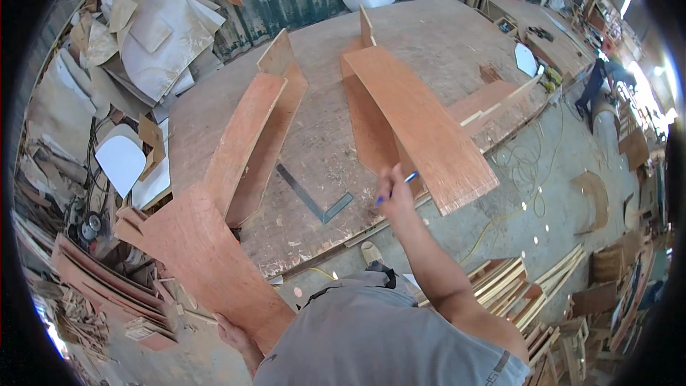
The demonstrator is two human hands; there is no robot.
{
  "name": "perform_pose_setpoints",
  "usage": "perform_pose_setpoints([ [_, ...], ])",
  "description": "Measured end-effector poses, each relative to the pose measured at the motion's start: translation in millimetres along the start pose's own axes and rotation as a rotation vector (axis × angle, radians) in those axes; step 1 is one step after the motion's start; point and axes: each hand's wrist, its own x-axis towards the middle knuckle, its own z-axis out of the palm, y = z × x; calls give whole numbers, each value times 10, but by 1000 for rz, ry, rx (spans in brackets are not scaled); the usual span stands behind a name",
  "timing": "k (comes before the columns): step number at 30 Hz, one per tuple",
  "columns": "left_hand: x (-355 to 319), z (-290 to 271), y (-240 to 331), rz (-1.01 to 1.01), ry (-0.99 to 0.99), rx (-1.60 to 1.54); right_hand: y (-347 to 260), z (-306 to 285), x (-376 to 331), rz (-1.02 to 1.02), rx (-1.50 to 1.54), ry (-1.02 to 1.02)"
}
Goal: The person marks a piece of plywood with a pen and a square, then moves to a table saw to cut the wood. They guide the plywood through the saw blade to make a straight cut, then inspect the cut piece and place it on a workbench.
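The L-shaped metal sq. (301,194) lies flat on the big wood bench (321,121), so I tell all spots from it. R hand (394,191) is just to the right of the sq., up in the air. R grip is closed round a blue pen (410,177), w/ one end poking out on each side of the fist. L hand (237,334) is well to the near left of the sq., down low. L grip is on the edge of a wide, flat brown board (214,257); part of that hand is hid, so can't see all the fingers. That board is near left of the sq. too, & slants up to the bench's near edge.

Left of the sq., close by, is a set of long thin boards (246,136). Right of the sq. is another long brown board (421,129), w/ more wood under it. R hand is v. near its edge; can't tell if they touch.

Far left of the sq., a big messy pile of scrap sheets (157,36) leans up. A white rounded panel (120,161) is left of the sq. too. Way off to the right, another person (604,86) bends over.
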Motion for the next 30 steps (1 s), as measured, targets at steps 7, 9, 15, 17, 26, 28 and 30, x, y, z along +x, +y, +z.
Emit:
perform_pose_setpoints([
  [7,33,-70,-38,146,68,155,-1435,202,-375,-755,-1486,91],
  [9,141,10,-8,74,102,132,-2349,-26,-144,-1181,-2001,346],
  [15,300,-94,-59,-56,236,333,-3535,-1051,546,-688,-2136,432],
  [17,206,-291,61,-155,289,332,-3205,-825,611,-428,-1830,329],
  [26,251,-871,-21,-106,530,300,-1985,17,137,-769,-1723,492],
  [28,187,-963,214,-98,571,315,-1713,275,-20,-806,-1697,483],
  [30,177,-1186,260,-150,626,290,-1480,478,-103,-808,-1673,435],
])
